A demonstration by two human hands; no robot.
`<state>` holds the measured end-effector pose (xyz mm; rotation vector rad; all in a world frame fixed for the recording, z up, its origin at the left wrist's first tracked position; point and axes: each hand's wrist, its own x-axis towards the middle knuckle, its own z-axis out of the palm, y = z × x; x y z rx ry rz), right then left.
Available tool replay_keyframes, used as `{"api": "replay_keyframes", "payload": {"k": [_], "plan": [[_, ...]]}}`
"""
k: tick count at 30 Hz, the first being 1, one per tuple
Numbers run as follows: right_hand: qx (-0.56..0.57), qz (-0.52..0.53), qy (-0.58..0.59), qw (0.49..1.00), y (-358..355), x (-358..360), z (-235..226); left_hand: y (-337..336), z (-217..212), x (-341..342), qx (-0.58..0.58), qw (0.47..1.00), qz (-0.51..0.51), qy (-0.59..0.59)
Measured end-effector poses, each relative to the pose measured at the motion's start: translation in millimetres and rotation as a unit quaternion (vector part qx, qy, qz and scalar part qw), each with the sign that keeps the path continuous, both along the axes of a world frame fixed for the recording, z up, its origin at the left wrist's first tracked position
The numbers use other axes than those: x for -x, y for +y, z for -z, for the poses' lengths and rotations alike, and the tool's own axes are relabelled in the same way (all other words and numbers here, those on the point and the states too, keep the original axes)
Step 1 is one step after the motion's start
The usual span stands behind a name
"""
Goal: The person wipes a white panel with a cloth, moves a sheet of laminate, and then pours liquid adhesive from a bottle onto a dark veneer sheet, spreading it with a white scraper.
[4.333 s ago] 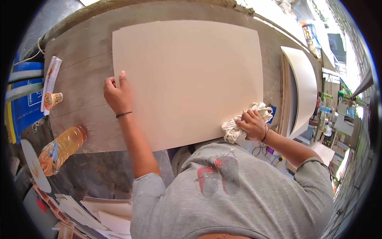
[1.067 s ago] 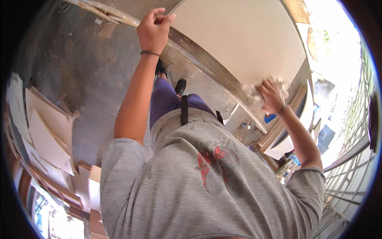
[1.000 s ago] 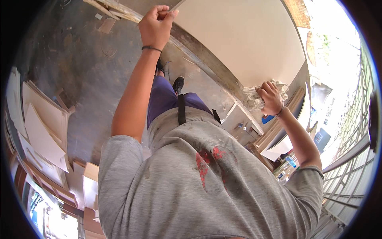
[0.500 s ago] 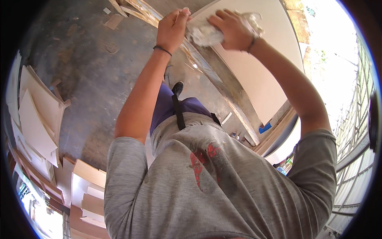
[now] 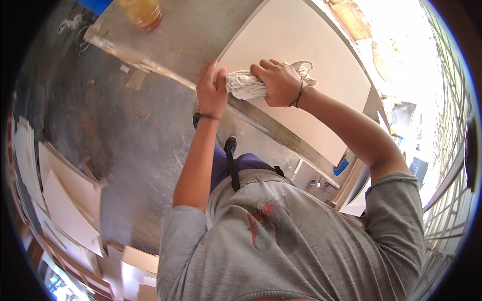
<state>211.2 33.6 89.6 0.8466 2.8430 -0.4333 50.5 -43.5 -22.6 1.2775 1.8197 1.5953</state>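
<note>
My right hand (image 5: 282,83) is closed round a crumpled white rag (image 5: 246,84) and presses it onto a pale flat panel (image 5: 311,55) lying on the workbench. One end of the rag sticks out toward my left hand, and a loose loop of it shows behind my right wrist. At the panel's near left corner is my left hand (image 5: 212,90), its fingers stretched out and its thumb apart. It is beside the rag's end; whether it touches the panel's edge is partly hidden.
A container of yellow-orange liquid (image 5: 143,14) stands on the workbench (image 5: 191,35) at the far left. A blue object (image 5: 341,166) lies by the panel's near right corner. Cut boards (image 5: 70,190) lean at the left. A metal grille (image 5: 452,100) rises at the right.
The view has shifted, bringing the container and more of the bench into sight. My left hand's fingers have gone from pinched together to stretched out. My right hand still holds the rag on the panel.
</note>
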Motion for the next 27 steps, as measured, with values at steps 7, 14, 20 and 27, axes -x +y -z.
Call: {"api": "replay_keyframes", "payload": {"k": [7,14,20,27], "plan": [[-0.076,0.066,-0.001,0.995,83,15,14,-6,-4,0,0.011,0.999,0.040,-0.018],[-0.082,0.138,0.016,0.987,140,24,18,-8,0,4,0.046,0.998,0.040,0.009],[-0.052,0.195,-0.009,0.979,192,28,12,-7,-17,5,0.061,0.997,0.053,-0.002],[-0.098,0.235,-0.001,0.967,258,13,20,-9,-15,7,0.073,0.996,0.053,0.016]]}}
